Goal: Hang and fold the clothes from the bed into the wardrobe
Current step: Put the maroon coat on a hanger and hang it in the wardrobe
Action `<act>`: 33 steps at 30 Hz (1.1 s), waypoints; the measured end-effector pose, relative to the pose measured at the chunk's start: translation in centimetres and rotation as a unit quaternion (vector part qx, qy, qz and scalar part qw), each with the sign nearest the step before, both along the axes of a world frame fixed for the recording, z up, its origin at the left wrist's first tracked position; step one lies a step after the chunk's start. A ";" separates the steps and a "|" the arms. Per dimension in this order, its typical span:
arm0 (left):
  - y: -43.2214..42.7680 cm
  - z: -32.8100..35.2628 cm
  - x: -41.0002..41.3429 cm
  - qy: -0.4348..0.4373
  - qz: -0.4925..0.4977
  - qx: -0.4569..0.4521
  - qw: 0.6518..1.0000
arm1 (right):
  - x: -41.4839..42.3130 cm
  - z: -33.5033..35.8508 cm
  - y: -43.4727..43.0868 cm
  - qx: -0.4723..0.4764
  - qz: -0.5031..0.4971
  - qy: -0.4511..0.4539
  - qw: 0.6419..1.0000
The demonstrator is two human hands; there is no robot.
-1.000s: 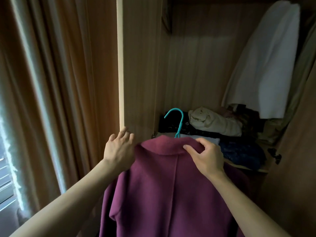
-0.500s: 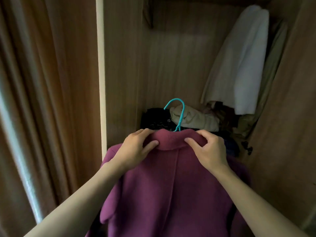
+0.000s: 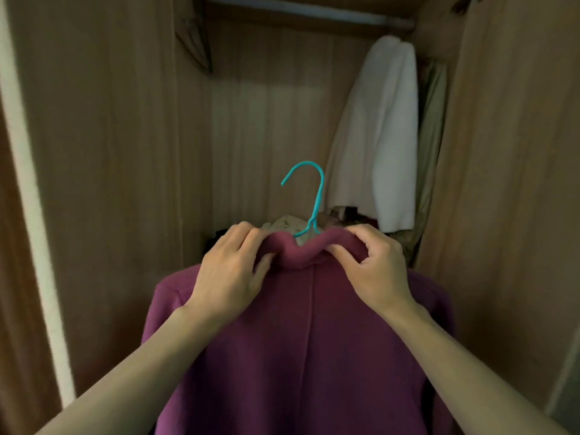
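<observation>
The left hand (image 3: 230, 271) pinched the left side of the coat (image 3: 301, 346) collar, fingers curled over the top, thumb beneath. The purple coat hung on a teal hanger (image 3: 315, 199), held up before the open wardrobe (image 3: 125, 152), the hook standing free below the rail (image 3: 314, 14). The right hand (image 3: 376, 268) gripped the collar's right side the same way. Further right, a white garment (image 3: 376, 146) hung inside the wardrobe.
</observation>
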State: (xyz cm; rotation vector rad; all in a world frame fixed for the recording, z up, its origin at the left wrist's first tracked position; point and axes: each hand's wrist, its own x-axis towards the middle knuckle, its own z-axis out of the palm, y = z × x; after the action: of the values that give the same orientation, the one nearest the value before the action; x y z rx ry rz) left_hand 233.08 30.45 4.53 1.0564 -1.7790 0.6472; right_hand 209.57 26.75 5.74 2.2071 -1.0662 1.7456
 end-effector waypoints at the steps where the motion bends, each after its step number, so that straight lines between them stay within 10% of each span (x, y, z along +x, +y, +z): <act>1: -1.0 0.7 -0.4 -0.003 0.004 -0.014 1.000 | -0.4 0.8 -0.9 -0.007 0.001 0.002 1.000; 12: -12.1 10.0 -3.1 0.025 0.016 -0.124 0.992 | -6.1 10.6 -10.7 -0.047 0.043 0.137 0.988; 22: -22.1 15.9 -2.3 0.012 0.036 -0.220 0.975 | -3.8 14.2 -20.4 -0.106 -0.086 0.002 0.991; 33: -36.0 21.7 2.7 0.015 -0.024 -0.296 0.955 | 0.9 20.1 -31.3 -0.251 -0.166 0.048 0.953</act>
State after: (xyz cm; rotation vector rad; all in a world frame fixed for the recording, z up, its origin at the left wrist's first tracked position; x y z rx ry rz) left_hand 235.77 -5.51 26.19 0.6042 -1.4369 1.0446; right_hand 210.42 -4.58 25.86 1.6749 -0.7992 1.5317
